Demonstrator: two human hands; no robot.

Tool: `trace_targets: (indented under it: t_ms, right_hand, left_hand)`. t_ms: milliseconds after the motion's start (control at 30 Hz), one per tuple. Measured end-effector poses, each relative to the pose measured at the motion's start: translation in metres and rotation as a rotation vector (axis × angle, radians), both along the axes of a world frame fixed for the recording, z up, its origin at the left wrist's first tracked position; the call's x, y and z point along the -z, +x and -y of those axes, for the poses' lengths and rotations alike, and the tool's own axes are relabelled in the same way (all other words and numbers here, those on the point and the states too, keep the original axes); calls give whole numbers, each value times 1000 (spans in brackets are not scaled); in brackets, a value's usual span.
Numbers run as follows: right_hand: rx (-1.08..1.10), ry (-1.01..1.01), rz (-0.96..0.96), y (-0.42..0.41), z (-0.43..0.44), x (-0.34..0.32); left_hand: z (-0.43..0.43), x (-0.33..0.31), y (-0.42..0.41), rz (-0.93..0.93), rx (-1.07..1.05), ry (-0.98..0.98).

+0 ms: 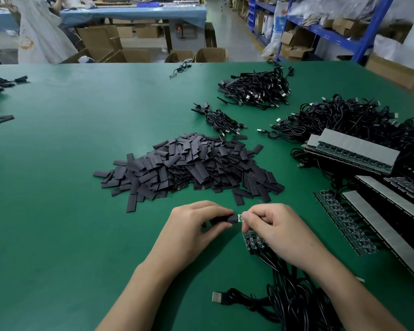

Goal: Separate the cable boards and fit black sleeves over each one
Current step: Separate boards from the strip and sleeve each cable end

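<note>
My left hand (196,225) pinches a black sleeve (228,219) just above the green table. My right hand (273,225) pinches a small green cable board (240,217), whose end meets the sleeve's mouth. A short strip of joined boards (253,242) lies under my right hand, with black cables (294,295) trailing toward me. A big pile of loose black sleeves (189,166) lies beyond my hands.
Long panels of joined boards with grey backing (359,151) and tangled cables fill the right side. Two heaps of sleeved cables (256,88) lie at the back right. A USB plug (217,297) lies near the front edge. Cartons and a person stand beyond the table.
</note>
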State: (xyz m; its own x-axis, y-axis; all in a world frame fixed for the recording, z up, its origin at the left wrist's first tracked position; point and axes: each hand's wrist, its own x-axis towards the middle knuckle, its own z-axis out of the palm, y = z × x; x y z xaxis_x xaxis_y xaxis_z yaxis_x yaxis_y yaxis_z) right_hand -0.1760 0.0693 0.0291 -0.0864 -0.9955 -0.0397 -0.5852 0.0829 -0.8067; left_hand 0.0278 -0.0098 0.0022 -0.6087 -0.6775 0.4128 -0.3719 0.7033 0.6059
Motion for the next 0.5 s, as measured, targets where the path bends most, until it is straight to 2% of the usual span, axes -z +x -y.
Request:
trace_targets:
  t_ms: [333, 500]
  right_hand:
    - [-56, 24, -11, 1, -1, -2]
    - [-36, -19, 55, -6, 0, -5]
  left_hand:
    - [-3, 2, -4, -29, 1, -38]
    - [0, 3, -2, -72, -51, -31]
